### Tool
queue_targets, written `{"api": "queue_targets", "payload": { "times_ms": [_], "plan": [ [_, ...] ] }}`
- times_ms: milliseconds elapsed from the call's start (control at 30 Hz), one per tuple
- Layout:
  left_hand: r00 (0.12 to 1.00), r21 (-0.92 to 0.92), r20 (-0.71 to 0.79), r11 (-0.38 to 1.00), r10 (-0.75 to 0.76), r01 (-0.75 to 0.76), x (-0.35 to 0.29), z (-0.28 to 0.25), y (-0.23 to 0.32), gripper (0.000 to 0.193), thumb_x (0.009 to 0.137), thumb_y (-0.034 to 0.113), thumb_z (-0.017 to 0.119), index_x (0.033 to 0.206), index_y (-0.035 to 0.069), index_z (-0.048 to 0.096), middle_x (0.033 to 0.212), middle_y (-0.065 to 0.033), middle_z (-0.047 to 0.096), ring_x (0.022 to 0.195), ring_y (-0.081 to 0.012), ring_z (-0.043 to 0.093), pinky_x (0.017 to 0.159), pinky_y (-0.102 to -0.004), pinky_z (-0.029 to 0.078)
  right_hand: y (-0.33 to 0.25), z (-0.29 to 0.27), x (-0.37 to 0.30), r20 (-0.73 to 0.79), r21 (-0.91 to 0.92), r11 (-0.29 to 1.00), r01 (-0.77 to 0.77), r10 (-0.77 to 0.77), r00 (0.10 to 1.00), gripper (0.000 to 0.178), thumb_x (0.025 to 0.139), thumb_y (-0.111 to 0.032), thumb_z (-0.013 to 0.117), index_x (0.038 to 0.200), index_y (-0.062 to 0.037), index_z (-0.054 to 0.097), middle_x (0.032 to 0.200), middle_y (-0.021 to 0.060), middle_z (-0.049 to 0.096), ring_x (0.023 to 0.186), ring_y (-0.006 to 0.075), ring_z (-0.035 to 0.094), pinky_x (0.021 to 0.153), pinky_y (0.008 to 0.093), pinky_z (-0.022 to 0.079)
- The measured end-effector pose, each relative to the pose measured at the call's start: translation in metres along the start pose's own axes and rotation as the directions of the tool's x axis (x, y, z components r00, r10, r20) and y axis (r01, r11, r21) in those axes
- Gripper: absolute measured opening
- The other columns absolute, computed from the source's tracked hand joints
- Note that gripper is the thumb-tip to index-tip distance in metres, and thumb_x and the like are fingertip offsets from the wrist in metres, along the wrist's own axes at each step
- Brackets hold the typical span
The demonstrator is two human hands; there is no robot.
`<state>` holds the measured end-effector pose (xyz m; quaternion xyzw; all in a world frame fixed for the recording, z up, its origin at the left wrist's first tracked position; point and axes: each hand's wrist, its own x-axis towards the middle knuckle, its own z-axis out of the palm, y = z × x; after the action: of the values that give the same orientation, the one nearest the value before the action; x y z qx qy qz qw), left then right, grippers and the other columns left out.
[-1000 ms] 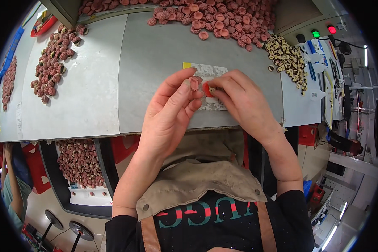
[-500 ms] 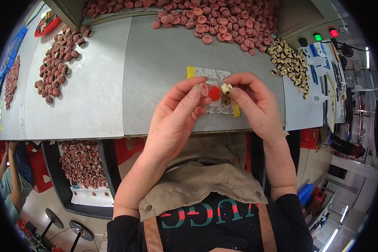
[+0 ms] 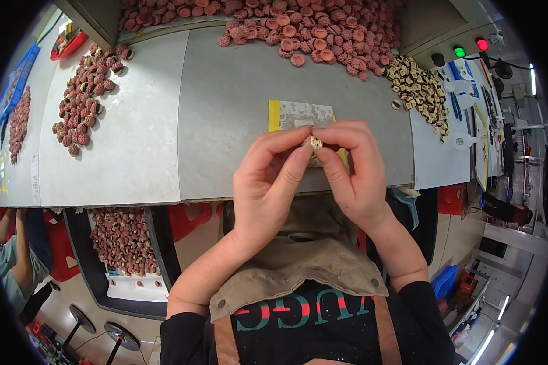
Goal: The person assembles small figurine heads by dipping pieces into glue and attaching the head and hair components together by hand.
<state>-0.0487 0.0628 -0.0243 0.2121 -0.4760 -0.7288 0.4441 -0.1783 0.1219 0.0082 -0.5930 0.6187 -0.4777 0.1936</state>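
Note:
Both hands meet fingertip to fingertip above a small grey-white mat (image 3: pixel 304 111) edged with yellow tape. My right hand (image 3: pixel 360 177) pinches a small cream-and-dark blocky piece (image 3: pixel 316 143) between thumb and fingers. Closed beside it, my left hand (image 3: pixel 263 190) has thumb and forefinger pressed at the same spot. The pink bumpy cup it held half a second ago is now mostly hidden by the fingers, and how far the two pieces touch cannot be made out.
Pink bumpy cups (image 3: pixel 323 38) heap at the back. Cream-and-dark pieces (image 3: pixel 417 88) pile at right. Pink pieces with cream-dark centres lie in a group (image 3: pixel 82 100) at left and in a black-sided bin (image 3: pixel 125 240) below. Another person's arm (image 3: pixel 22 255) shows at far left.
My hands have come together, bringing the cream-and-dark piece against the pink cup between the fingertips. The red spot seen between them before is now out of sight.

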Motion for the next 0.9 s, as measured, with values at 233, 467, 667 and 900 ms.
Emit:
{"api": "queue_targets", "payload": {
  "times_ms": [233, 467, 667, 900],
  "plan": [
    [0.932, -0.236, 0.112, 0.902, -0.344, 0.361, 0.009, -0.004, 0.019, 0.044, 0.087, 0.004, 0.059, 0.127, 0.0, 0.041, 0.103, -0.0091, 0.058, 0.094, -0.0116, 0.057, 0.084, -0.0247, 0.046, -0.008, -0.008, 0.014, 0.069, -0.184, 0.963, 0.199, -0.189, 0.979, 0.033, 0.074, -0.008, 0.072, 0.103, -0.0043, 0.057, 0.098, 0.0086, 0.053, 0.086, 0.0221, 0.055, 0.075, 0.03, 0.047],
    [0.987, -0.036, 0.057, 0.988, -0.15, 0.152, -0.003, 0.009, 0.012, 0.063, 0.082, -0.003, 0.062, 0.135, 0.003, 0.029, 0.102, -0.0106, 0.058, 0.088, -0.0106, 0.059, 0.081, -0.0251, 0.048, 0.005, -0.01, 0.018, 0.133, -0.31, 0.892, 0.329, -0.302, 0.944, 0.028, 0.066, -0.01, 0.076, 0.09, -0.0073, 0.063, 0.092, 0.0064, 0.054, 0.081, 0.0214, 0.056, 0.067, 0.0309, 0.048],
    [0.988, -0.037, 0.021, 0.988, -0.15, 0.151, -0.003, 0.01, 0.006, 0.062, 0.081, -0.003, 0.063, 0.134, 0.003, 0.03, 0.098, -0.0094, 0.059, 0.083, -0.0094, 0.06, 0.077, -0.0233, 0.048, 0.014, -0.007, 0.018, 0.092, -0.338, 0.862, 0.377, -0.368, 0.925, 0.032, 0.064, -0.01, 0.077, 0.09, -0.0072, 0.059, 0.086, 0.0065, 0.056, 0.078, 0.0231, 0.056, 0.064, 0.0314, 0.047],
    [0.993, 0.054, 0.097, 0.997, -0.067, 0.062, -0.003, 0.008, 0.0, 0.053, 0.084, -0.003, 0.06, 0.13, 0.002, 0.035, 0.098, -0.009, 0.058, 0.085, -0.0084, 0.058, 0.077, -0.0218, 0.047, 0.016, -0.005, 0.014, 0.053, -0.339, 0.862, 0.377, -0.382, 0.923, 0.031, 0.064, -0.008, 0.076, 0.089, -0.0068, 0.056, 0.089, 0.0074, 0.058, 0.079, 0.0247, 0.057, 0.066, 0.0325, 0.048]
  ]
}}
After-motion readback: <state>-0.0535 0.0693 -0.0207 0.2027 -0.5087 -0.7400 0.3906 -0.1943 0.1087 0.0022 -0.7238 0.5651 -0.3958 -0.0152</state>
